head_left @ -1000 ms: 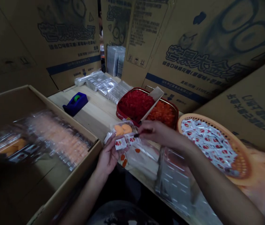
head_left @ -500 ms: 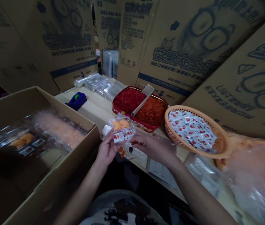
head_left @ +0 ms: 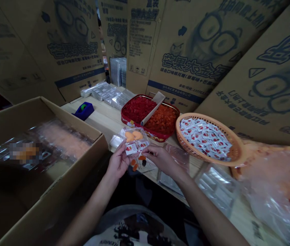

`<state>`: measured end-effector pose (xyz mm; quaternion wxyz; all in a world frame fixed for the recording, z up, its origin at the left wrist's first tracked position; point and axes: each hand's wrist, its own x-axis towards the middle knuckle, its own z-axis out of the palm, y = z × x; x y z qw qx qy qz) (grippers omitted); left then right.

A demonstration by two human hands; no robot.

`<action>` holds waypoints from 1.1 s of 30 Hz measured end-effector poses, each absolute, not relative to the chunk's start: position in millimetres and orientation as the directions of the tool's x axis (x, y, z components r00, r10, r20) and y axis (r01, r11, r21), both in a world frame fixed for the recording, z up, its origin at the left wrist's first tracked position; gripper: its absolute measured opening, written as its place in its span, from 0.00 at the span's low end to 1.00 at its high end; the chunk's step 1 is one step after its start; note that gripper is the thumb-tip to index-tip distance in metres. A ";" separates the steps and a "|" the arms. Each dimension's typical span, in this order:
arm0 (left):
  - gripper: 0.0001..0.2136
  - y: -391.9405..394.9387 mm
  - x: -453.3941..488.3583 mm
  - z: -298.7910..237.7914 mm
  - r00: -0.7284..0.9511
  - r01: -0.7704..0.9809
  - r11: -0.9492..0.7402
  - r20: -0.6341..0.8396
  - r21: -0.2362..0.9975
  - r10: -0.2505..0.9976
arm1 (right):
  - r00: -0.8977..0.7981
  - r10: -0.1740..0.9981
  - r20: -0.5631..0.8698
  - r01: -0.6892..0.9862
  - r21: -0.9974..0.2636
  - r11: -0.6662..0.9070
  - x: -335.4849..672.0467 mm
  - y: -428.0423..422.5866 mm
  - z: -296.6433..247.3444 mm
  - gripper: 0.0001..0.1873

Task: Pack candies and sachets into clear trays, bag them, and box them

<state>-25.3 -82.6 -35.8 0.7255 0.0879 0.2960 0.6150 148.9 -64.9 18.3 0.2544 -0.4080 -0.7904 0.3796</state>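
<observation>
In front of me is a clear plastic package with orange candy pieces in its upper part and two white sachets with red prints below them. My left hand grips its lower left side, thumb on top. My right hand has its fingertips pinched at the package's lower right edge. Just under the hands, a few orange pieces and a dark one lie on clear plastic at the table's edge. Beyond the package stands a red tin of red and orange bits, with a pale flat stick across it.
An orange basket of sachets stands at right, near a plastic bag with orange contents. An open cardboard box at left holds clear packages. A blue tape dispenser, clear plastic cases and large printed cartons are farther back.
My right hand's fingertips have risen slightly and closed at the package's lower right edge. The left hand keeps its hold. The view has shifted slightly to the right.
</observation>
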 end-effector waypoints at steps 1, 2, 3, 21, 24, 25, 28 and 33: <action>0.20 -82.2 -24.7 -36.2 0.069 -0.840 0.229 -0.322 0.492 0.944 | -0.540 0.836 0.095 0.455 -0.803 0.385 150.0 -64.9 17.4 0.07; 0.20 -81.7 -24.1 -36.4 0.069 -0.839 0.230 -0.323 0.493 0.944 | -0.546 0.832 0.096 0.462 -0.793 0.396 150.8 -65.1 16.8 0.07; 0.20 -81.1 -23.6 -36.4 0.070 -0.838 0.232 -0.323 0.494 0.944 | -0.556 0.825 0.100 0.472 -0.780 0.412 151.5 -65.5 16.6 0.07; 0.19 -80.2 -19.3 -33.5 0.074 -0.833 0.235 -0.320 0.501 0.945 | -0.455 0.884 0.103 0.432 -0.842 0.321 152.8 -70.6 9.4 0.08; 0.18 -80.5 -19.1 -33.4 0.073 -0.832 0.234 -0.318 0.504 0.945 | -0.459 0.881 0.119 0.370 -0.876 0.311 154.4 -70.1 10.4 0.14; 0.18 -80.7 -19.2 -33.1 0.073 -0.833 0.234 -0.321 0.501 0.944 | -0.460 0.880 0.119 0.355 -0.884 0.305 155.2 -69.9 10.4 0.14; 0.18 -80.6 -19.5 -32.4 0.064 -0.840 0.231 -0.333 0.491 0.941 | -0.467 0.879 0.102 0.317 -0.908 0.274 157.4 -69.7 9.7 0.11; 0.19 -78.8 -19.6 -33.5 0.064 -0.839 0.229 -0.329 0.493 0.942 | -0.444 0.889 0.112 0.278 -0.926 0.256 157.8 -73.8 12.4 0.04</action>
